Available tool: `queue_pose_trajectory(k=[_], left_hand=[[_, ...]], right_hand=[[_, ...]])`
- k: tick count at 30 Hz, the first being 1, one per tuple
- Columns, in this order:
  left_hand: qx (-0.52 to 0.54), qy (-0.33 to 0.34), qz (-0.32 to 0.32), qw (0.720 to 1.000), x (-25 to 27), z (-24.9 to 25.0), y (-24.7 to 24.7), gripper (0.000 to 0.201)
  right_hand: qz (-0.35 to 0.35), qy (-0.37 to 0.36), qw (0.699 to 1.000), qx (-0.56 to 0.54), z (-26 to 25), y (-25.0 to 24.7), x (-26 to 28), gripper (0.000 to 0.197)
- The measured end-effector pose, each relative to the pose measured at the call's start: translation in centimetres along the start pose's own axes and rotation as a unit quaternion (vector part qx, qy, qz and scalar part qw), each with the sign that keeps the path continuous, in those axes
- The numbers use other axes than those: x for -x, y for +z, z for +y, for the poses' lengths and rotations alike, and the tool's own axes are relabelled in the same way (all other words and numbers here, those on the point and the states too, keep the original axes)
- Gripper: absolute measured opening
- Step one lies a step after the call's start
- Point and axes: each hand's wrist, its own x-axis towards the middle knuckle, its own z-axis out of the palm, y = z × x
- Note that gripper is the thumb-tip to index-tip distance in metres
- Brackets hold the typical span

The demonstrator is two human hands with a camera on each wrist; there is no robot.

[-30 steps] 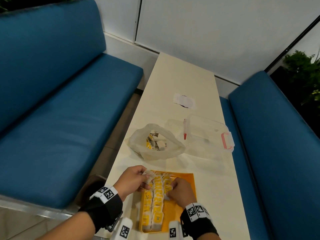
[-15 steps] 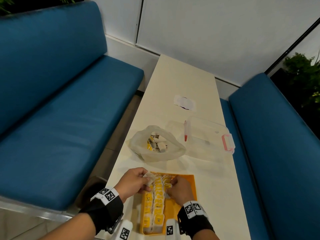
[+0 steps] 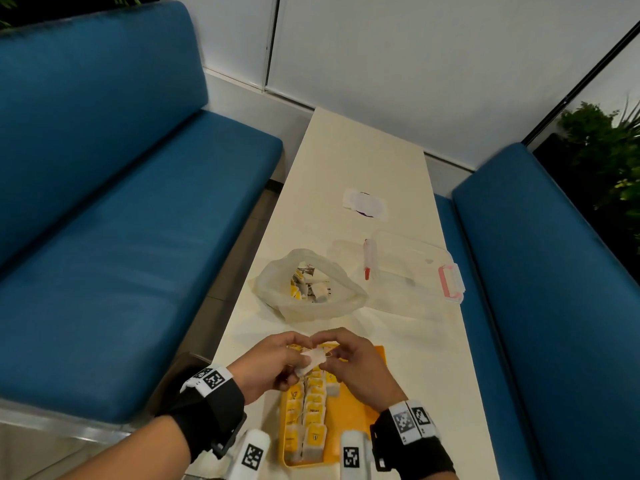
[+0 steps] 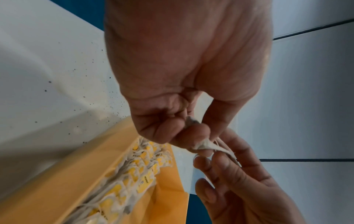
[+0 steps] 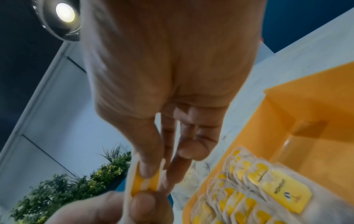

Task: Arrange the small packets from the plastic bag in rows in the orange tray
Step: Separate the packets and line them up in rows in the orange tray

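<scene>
While both hands are meeting above the far end of the orange tray [image 3: 360, 414], the tray is sitting at the near end of the table [image 3: 349, 161] and is holding 2 rows of small packets [image 3: 313, 414], white with yellow labels, standing on edge and packed against one another along its left side. A third row is starting beside them near the far end. The right part of the tray is showing bare orange floor. Beyond the tray, the plastic bag [image 3: 308, 284] is lying open on the table with more packets [image 3: 306, 285] piled loosely inside. To the right of the bag, farther from the tray, a clear box [image 3: 412, 271] with a pink latch is resting on the table; a pen [image 3: 367, 263] with a red tip is lying at its left edge, though whether inside it I cannot tell.

The left hand [image 3: 268, 363] is curling its fingers and thumb around 1 packet [image 3: 313, 358], pinching it at its lower end. The right hand [image 3: 353, 362] is pinching the same packet's yellow label between thumb and forefinger, its other fingers lying straighter beside them. The packet is hanging between the 2 hands, clear of the rows below. Both wrists are wearing black bands with white coded tags.
</scene>
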Motion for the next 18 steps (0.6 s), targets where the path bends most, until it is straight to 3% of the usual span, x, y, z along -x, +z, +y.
queue_pose_trajectory(k=[5, 12, 18], left_hand=[[-0.041, 0.010, -0.007, 0.999, 0.6, 0.4, 0.4, 0.021], [-0.192, 0.162, 0.023, 0.968, 0.9, 0.3, 0.1, 0.017], [-0.193, 0.214, 0.077, 0.954, 0.0, -0.2, 0.1, 0.005]], right_hand=[[0.025, 0.016, 0.999, -0.042, -0.4, -0.2, 0.4, 0.008], [0.039, 0.008, 0.997, -0.060, -1.4, -0.8, 0.1, 0.005], [0.072, 0.049, 0.992, -0.096, -1.1, -0.4, 0.2, 0.012]])
